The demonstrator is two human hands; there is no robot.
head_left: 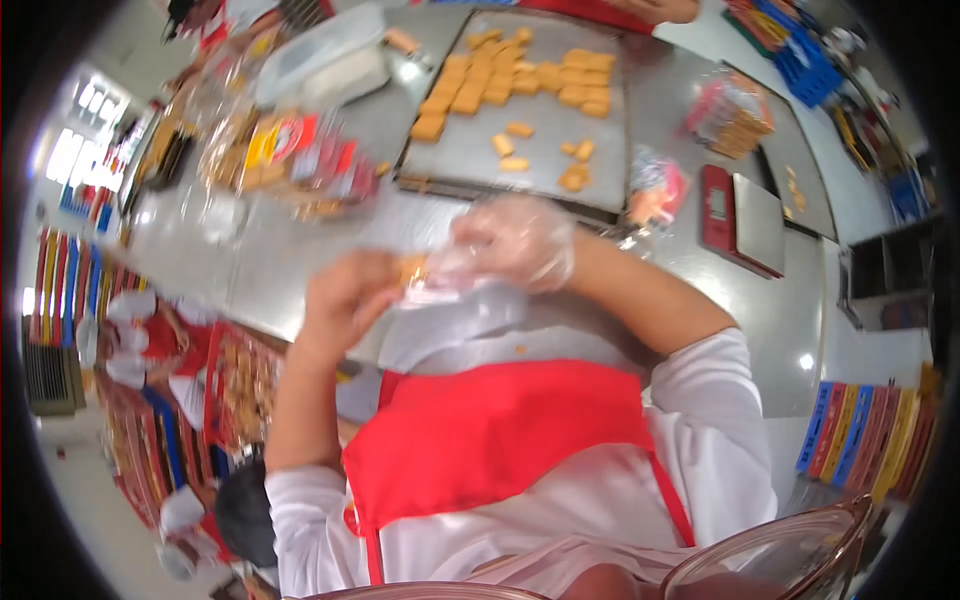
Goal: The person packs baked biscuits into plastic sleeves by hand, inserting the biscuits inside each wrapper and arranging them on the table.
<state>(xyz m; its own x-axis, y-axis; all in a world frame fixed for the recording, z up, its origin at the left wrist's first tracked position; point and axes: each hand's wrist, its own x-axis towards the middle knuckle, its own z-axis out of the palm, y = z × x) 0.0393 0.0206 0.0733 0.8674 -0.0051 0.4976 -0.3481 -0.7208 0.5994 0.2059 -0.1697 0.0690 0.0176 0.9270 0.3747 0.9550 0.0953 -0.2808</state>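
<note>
Close in front of the red apron (500,435), both hands meet over a clear plastic bag (445,285). My left hand (352,292), bare, pinches the bag's left end, where something small and orange-brown shows by the fingertips. My right hand (515,242), in a clear plastic glove, has its fingers closed on the bag's other side. Beyond the hands lies a metal tray (450,165) with rows of golden-brown pieces (485,75) and several loose ones nearer its front edge.
Filled plastic packages (290,155) lie at the left of the metal table (270,250), near a clear container (325,65). A red scale (718,210), a bag of brown pieces (735,125) and a second tray (800,170) are at the right. Other people stand around.
</note>
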